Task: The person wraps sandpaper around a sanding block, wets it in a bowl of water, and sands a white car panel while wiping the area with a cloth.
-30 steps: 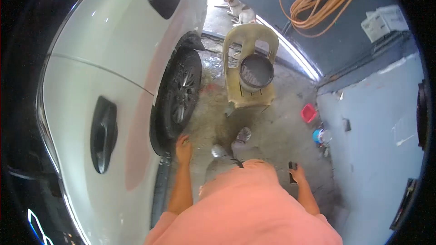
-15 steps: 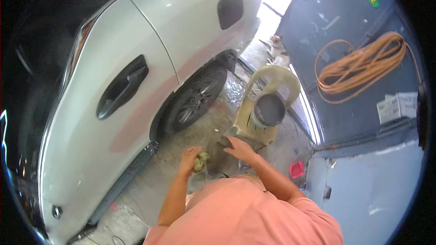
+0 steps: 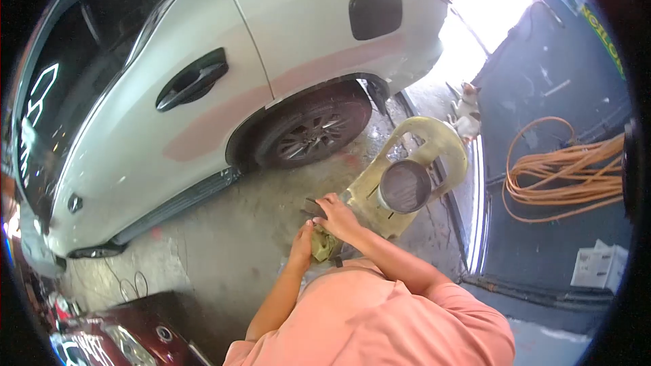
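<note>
My left hand [image 3: 302, 244] is closed on a crumpled yellow-green cloth [image 3: 325, 247] in front of my body. Just above it, my right hand [image 3: 337, 215] grips a small dark flat piece [image 3: 312, 208], perhaps sandpaper or a sanding pad; its exact kind is unclear. The two hands are close together, the fingers near the cloth's top. Ahead and to the right of them, a bucket [image 3: 405, 186] with grey contents rests on a yellowed plastic chair [image 3: 444, 152]. Beyond stands a white car [image 3: 305, 20] with a dull pinkish patch [image 3: 224, 118] along its side.
The car's rear wheel [image 3: 312, 137] and side step [image 3: 176, 207] border the concrete floor [image 3: 224, 257]. A cat [image 3: 466, 112] lies by the blue-grey wall [image 3: 536, 102], where an orange hose [image 3: 566, 176] hangs. Dark red bodywork [image 3: 129, 332] is at lower left.
My hands have come together, with the cloth now below the right hand. My view has turned, so the car's rear and the dark red bodywork show more.
</note>
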Available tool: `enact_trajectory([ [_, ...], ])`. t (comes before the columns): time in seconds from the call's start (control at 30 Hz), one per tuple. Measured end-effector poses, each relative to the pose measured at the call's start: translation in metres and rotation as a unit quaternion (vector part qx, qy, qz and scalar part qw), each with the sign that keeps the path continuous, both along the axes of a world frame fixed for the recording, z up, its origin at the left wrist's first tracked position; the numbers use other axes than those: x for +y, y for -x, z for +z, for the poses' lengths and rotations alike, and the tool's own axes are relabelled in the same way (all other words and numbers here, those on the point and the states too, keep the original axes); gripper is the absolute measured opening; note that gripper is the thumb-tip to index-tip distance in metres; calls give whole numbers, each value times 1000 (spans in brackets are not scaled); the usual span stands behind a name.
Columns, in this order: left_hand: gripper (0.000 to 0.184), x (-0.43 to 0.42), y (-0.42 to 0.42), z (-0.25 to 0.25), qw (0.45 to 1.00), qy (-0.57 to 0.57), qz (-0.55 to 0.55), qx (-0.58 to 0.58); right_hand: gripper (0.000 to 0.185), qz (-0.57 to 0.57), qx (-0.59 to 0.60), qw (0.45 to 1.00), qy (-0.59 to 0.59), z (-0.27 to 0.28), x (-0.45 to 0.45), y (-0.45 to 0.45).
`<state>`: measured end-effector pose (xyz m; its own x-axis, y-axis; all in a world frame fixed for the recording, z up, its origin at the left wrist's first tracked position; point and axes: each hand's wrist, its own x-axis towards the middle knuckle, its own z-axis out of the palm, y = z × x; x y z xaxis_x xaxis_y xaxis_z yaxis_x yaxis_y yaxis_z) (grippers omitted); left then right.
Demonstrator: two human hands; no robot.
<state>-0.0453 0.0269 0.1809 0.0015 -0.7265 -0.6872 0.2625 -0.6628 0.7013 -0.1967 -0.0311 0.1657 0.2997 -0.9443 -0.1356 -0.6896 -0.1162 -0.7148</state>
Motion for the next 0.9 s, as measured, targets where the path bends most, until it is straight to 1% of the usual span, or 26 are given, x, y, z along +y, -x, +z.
enact_trajectory([
  [0.07,63,15,-7,-28,999,4,32,24,57,70,-31,996,45,-9,6,0],
  [0.1,64,23,-10,-29,998,7,44,34,57,101,-48,991,68,-10,12,-3],
  [0.2,63,53,-6,-29,990,9,143,-13,60,183,-97,976,61,-7,33,-7],
  [0.23,62,64,-5,-31,987,4,159,-16,64,222,-104,968,54,-6,40,-7],
  [0.3,60,90,1,-35,980,-10,195,-21,66,275,-124,952,60,-1,61,-6],
  [0.33,59,103,5,-35,974,6,226,0,67,301,-135,942,63,1,72,-6],
  [0.37,57,118,11,-36,967,20,254,20,69,332,-138,929,91,0,84,-6],
  [0.43,54,154,21,-43,950,40,300,80,68,376,-125,917,40,1,112,-8],
  [0.47,54,173,27,-47,936,41,337,89,68,395,-115,911,12,0,127,-7],
  [0.5,54,191,35,-51,922,41,372,100,68,416,-124,901,15,-4,143,-6],
  [0.53,55,209,44,-56,906,40,407,111,68,430,-129,893,24,-8,158,-3],
  [0.57,56,229,50,-62,902,25,418,103,68,446,-132,884,32,-13,172,-1],
  [0.63,62,265,63,-75,887,24,444,128,67,481,-130,866,29,-13,202,9],
  [0.67,65,286,72,-81,877,21,459,140,68,495,-112,861,-24,-8,215,17],
  [0.7,64,302,84,-86,867,44,472,150,68,509,-92,853,-74,11,223,25],
  [0.73,62,316,95,-87,861,46,487,136,69,521,-69,842,-121,22,232,34],
  [0.77,60,326,106,-88,856,50,500,122,67,525,-77,836,-143,11,243,42],
  [0.8,58,332,114,-87,851,55,511,107,66,523,-80,842,-107,11,247,53],
  [0.83,60,339,122,-85,843,69,518,125,66,521,-85,847,-70,11,248,66],
  [0.87,60,345,127,-83,836,49,534,120,65,516,-91,851,-32,11,247,79],
  [0.9,61,346,133,-73,828,31,548,116,62,495,-60,863,-85,32,237,91],
])
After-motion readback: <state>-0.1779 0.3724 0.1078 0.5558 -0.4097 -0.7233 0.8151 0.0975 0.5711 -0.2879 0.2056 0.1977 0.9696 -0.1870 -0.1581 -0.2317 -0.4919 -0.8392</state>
